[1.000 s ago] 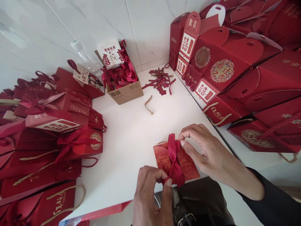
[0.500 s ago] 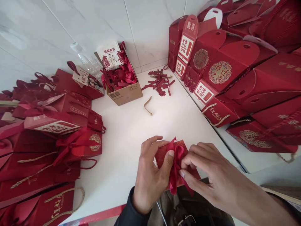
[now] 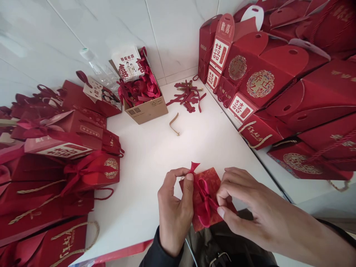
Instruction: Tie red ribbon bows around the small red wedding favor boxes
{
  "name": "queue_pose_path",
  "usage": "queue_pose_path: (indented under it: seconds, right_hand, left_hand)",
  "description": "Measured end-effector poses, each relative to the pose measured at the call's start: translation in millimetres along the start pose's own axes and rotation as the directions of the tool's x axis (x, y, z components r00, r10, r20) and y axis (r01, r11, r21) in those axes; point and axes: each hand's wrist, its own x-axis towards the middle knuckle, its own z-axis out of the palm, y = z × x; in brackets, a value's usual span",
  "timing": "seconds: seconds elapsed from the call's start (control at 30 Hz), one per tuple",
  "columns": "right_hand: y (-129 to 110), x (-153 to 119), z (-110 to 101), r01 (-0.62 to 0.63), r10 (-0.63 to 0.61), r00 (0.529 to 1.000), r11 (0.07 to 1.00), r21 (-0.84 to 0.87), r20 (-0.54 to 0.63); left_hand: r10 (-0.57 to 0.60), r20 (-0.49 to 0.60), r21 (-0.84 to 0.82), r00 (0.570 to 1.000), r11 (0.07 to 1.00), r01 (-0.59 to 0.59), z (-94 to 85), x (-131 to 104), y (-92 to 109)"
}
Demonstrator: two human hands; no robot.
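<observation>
A small red gift box (image 3: pixel 213 177) with a faint gold pattern rests at the table's near edge, close to my body. On its top lies a crimson ribbon (image 3: pixel 206 198) tied in a bow with loops. My left hand (image 3: pixel 178 202) pinches one ribbon end between thumb and forefinger, its tip sticking up past the box's far left corner. From the other side my right hand (image 3: pixel 239 200) pinches the ribbon at the bow's right, thumb and forefinger together. The box's underside is hidden.
A cardboard box (image 3: pixel 147 111) of crimson ribbons stands at the back, with loose dark red straps (image 3: pixel 189 96) beside it. One gold strap (image 3: pixel 174 125) lies mid-table. Red gift boxes are stacked left (image 3: pixel 72 129) and right (image 3: pixel 278 74). A clear plastic bottle (image 3: pixel 97 68) stands near the wall.
My left hand has shifted left and now holds a ribbon end away from the bow. My right hand still pinches at the bow's right. More of the box's top shows.
</observation>
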Motion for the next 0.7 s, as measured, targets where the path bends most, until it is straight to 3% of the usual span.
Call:
queue_pose_path:
  seconds: [0.17, 0.33, 0.43, 0.63, 0.7]
  right_hand:
    - [0, -2, 2, -0.009, 0.010, 1.000, 1.000, 0.017, -0.019]
    - [1, -6, -2, 0.007, -0.006, 1.000, 1.000, -0.015, 0.025]
    - [-1, -6, 0, 0.026, -0.028, 0.999, 0.999, -0.047, -0.025]
    - [-5, -3, 17, 0.241, -0.266, 0.956, 0.952, -0.190, -0.120]
    - [-5, -2, 19, 0.254, -0.278, 0.954, 0.949, -0.186, -0.117]
  left_hand:
    - [0.088, 0.033, 0.028, 0.996, 0.996, -0.089, 0.7, -5, -3]
    - [-0.014, -0.016, 0.028, 1.000, 1.000, 0.014, 7.3, -4, -3]
    - [-0.027, -0.007, -0.009, 1.000, 1.000, 0.027, 7.2, -5, -2]
    - [0.092, -0.028, -0.080, 0.995, 0.992, -0.094, -1.0, -14, -1]
    - [0.163, 0.059, -0.050, 0.985, 0.986, -0.160, -5.5, -14, 0]
